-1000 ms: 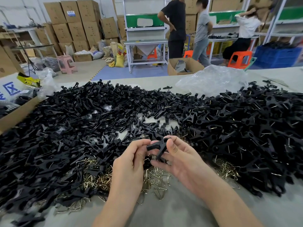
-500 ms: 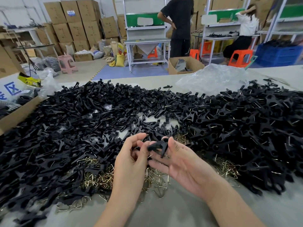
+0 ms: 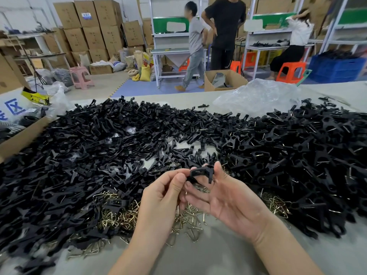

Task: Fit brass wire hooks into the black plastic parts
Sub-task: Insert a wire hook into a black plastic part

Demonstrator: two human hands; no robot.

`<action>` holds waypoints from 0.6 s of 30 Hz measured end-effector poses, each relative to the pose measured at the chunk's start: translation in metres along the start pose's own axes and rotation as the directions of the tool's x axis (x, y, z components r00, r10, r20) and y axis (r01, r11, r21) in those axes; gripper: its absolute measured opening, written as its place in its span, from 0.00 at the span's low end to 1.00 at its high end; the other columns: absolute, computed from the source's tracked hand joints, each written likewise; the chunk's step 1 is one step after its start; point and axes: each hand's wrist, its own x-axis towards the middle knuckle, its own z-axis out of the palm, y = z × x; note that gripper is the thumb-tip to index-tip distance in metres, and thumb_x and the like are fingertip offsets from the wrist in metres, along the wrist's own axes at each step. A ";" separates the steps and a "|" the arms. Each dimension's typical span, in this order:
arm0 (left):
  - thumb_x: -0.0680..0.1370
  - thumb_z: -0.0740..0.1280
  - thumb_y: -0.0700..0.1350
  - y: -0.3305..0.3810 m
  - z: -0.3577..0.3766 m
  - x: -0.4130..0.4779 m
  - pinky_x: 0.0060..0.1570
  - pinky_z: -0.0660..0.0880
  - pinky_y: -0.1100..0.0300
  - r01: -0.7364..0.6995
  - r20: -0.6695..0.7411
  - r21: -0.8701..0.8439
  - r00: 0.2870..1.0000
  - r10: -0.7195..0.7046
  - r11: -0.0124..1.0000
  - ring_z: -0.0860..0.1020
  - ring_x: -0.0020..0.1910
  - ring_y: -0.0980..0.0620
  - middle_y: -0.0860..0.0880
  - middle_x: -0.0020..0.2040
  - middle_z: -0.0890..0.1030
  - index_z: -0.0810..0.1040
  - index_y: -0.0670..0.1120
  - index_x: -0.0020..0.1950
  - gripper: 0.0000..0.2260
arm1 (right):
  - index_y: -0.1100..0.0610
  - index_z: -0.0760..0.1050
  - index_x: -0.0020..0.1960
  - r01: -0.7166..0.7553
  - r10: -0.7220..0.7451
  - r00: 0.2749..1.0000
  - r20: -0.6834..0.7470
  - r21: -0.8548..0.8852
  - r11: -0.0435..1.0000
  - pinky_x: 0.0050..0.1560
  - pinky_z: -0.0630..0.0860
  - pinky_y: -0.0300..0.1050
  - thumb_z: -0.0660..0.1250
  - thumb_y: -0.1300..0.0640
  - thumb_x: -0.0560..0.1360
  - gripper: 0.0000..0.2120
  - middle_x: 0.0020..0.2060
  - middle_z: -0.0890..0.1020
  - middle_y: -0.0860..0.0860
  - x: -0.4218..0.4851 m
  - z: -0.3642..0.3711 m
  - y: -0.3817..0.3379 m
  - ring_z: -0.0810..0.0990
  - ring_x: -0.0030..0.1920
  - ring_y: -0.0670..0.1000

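Both hands meet over the table's near middle around one black plastic part. My left hand pinches its left end between thumb and fingers. My right hand holds the part's right side with thumb and fingertips, palm turned up. Whether a hook sits in the part is hidden. Loose brass wire hooks lie in a heap under and beside my hands. A big pile of bare black parts spreads to the left. Parts with wire hooks fitted are heaped on the right.
A cardboard box stands at the table's left edge, and a crumpled clear plastic bag lies at the back right. Beyond the table are three people, workbenches, stacked cartons, orange stools and a blue crate.
The part has been turned between my fingers and my hands have stayed together. A person in grey has walked left behind the table.
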 end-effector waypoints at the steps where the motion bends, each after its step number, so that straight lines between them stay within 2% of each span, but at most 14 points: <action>1: 0.73 0.66 0.54 -0.001 0.000 0.000 0.31 0.76 0.65 0.008 0.004 -0.009 1.000 -0.008 1.000 0.77 0.32 0.57 0.48 0.36 0.83 0.86 0.60 0.49 0.10 | 0.65 0.80 0.63 -0.003 0.003 1.000 -0.001 -0.007 1.000 0.59 0.80 0.57 0.67 0.46 0.78 0.24 0.61 0.82 0.61 0.000 -0.001 -0.001 0.81 0.62 0.63; 3: 0.73 0.66 0.53 -0.002 -0.001 0.000 0.37 0.78 0.65 0.018 -0.006 -0.025 1.000 -0.018 1.000 0.79 0.37 0.58 0.48 0.42 0.85 0.86 0.60 0.51 0.11 | 0.64 0.79 0.65 0.000 0.001 1.000 0.004 -0.027 1.000 0.61 0.79 0.59 0.67 0.46 0.79 0.25 0.63 0.81 0.60 -0.001 -0.003 -0.002 0.79 0.65 0.64; 6: 0.74 0.67 0.54 -0.004 -0.003 0.000 0.43 0.79 0.64 0.026 -0.031 -0.034 0.999 -0.028 0.999 0.81 0.42 0.56 0.50 0.46 0.86 0.85 0.59 0.53 0.11 | 0.63 0.79 0.65 0.004 -0.003 1.000 0.023 -0.057 0.998 0.60 0.79 0.58 0.69 0.45 0.78 0.25 0.63 0.81 0.60 -0.001 -0.004 -0.002 0.78 0.66 0.63; 9: 0.72 0.69 0.54 -0.005 -0.003 0.000 0.45 0.79 0.64 0.051 -0.040 -0.085 0.998 -0.055 0.995 0.83 0.46 0.54 0.49 0.49 0.86 0.85 0.58 0.55 0.13 | 0.62 0.80 0.64 0.013 -0.011 0.999 0.040 -0.041 0.999 0.59 0.79 0.56 0.74 0.45 0.75 0.26 0.63 0.81 0.59 -0.001 -0.005 -0.002 0.80 0.64 0.62; 12: 0.70 0.71 0.55 -0.004 -0.002 0.001 0.44 0.81 0.59 0.104 0.025 -0.137 0.995 -0.101 0.985 0.82 0.44 0.51 0.46 0.48 0.86 0.85 0.56 0.56 0.15 | 0.62 0.80 0.64 0.015 -0.014 0.999 0.038 -0.028 0.999 0.60 0.79 0.54 0.73 0.44 0.75 0.26 0.62 0.82 0.56 -0.001 -0.006 -0.002 0.82 0.61 0.59; 16: 0.69 0.71 0.58 -0.002 0.000 0.002 0.33 0.76 0.65 0.139 0.104 -0.112 0.986 -0.128 0.984 0.77 0.33 0.56 0.49 0.39 0.83 0.86 0.51 0.52 0.17 | 0.64 0.81 0.62 0.013 -0.013 1.000 0.010 -0.020 1.000 0.58 0.80 0.53 0.74 0.45 0.75 0.26 0.58 0.83 0.57 0.001 -0.007 0.001 0.83 0.55 0.57; 18: 0.71 0.70 0.56 -0.002 -0.001 0.002 0.31 0.75 0.64 0.147 0.130 -0.093 0.982 -0.134 0.985 0.76 0.31 0.56 0.51 0.35 0.81 0.86 0.49 0.49 0.15 | 0.65 0.81 0.60 0.026 -0.026 1.000 0.000 0.016 1.000 0.55 0.81 0.53 0.77 0.47 0.72 0.25 0.55 0.84 0.58 0.001 -0.008 0.000 0.84 0.53 0.57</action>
